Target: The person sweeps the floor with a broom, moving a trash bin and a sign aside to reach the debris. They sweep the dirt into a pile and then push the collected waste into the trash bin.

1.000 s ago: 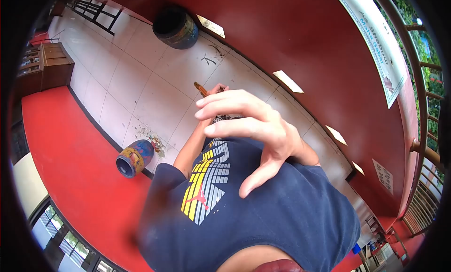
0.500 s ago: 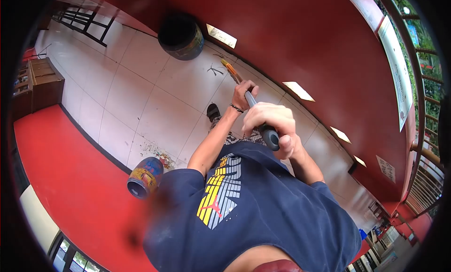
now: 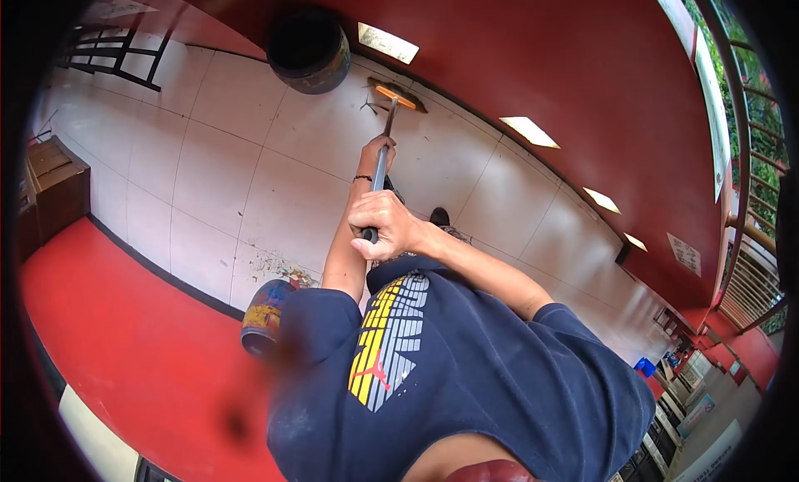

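A broom (image 3: 380,170) with a grey handle and an orange head (image 3: 395,97) with dark bristles reaches away from me to the tiled floor by the red wall. My left hand (image 3: 377,155) is wrapped round its handle partway down. Nearer my chest, my right hand (image 3: 384,222) grips the black top end of the handle, its fingers curled over it. Close to the broom head lie thin dark twig-like scraps (image 3: 371,107), partly beside the bristles.
A painted round bin (image 3: 320,81) stands against the red wall (image 3: 516,57), near the broom head. Another painted bin (image 3: 265,311) is by the red ledge (image 3: 141,332), with scattered debris (image 3: 283,270) beside it. At left are a wooden cabinet (image 3: 58,178) and a black metal frame (image 3: 125,57).
Both hands have moved left with the broom, the right one most. The broom head has turned and now shows its broad orange side near the wall.
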{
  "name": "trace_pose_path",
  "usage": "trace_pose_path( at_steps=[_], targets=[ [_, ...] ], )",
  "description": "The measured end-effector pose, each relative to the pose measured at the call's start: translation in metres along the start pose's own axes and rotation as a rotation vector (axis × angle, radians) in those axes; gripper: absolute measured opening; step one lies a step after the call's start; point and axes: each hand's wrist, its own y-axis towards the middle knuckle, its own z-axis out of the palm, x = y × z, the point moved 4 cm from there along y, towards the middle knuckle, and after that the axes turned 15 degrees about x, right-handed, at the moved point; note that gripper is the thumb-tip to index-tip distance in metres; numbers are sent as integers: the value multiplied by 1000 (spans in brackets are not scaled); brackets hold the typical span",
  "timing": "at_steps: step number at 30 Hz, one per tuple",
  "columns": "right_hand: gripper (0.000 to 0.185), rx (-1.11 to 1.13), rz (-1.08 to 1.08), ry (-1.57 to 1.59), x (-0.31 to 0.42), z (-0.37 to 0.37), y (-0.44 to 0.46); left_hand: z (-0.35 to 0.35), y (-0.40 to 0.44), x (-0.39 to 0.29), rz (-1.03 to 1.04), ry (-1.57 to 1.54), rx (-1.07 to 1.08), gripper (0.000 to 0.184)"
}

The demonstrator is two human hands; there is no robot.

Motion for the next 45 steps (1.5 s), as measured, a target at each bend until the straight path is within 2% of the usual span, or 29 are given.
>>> trace_pose_path(
  at_steps=[5, 7, 8, 12, 17, 20, 22, 25, 27, 29, 31, 37, 39, 45],
  targets=[
    [36, 34, -59, 117, 39, 7, -16, 5, -60, -17, 23, 48, -127, 4],
    [35, 56, -100, 144, 50, 11, -21, 2, -79, -34, -169, -41, -92, 4],
    [34, 48, -99, 169, 55, 13, -24, 6, -88, -28, -11, 171, -155, 4],
    [31, 6, -149, 207, 76, 8, -33, 9, -108, -39, -39, 194, -218, 6],
    [33, -54, -188, 86, 136, -37, -62, 45, -73, -113, 31, 124, -153, 13],
    [32, -105, -180, -32, 150, -36, -89, 91, -42, -133, 90, 56, 9, 16],
    [30, -115, -27, -200, 130, -28, -113, 132, -15, -117, 165, -15, 160, 15],
    [30, -272, 144, -279, 77, -35, -151, 197, 26, -76, 235, -46, 349, 12],
    [29, -331, 205, -291, 27, -32, -183, 226, 34, -36, 245, -59, 471, 11],
    [29, -343, 208, -237, 12, -28, -200, 250, 32, -4, 215, 4, 564, 13],
    [26, -332, 185, -193, 15, -24, -202, 253, 22, -3, 223, -58, 581, 13],
    [26, -322, 82, -61, 50, -5, -197, 213, -25, -29, 171, -4, 436, 10],
    [26, -290, 22, 8, 65, -2, -198, 193, -45, -47, 81, 4, 255, 10],
    [26, -114, -114, 223, 98, -8, -205, 160, -117, -70, -12, 108, 46, 9]
  ],
)
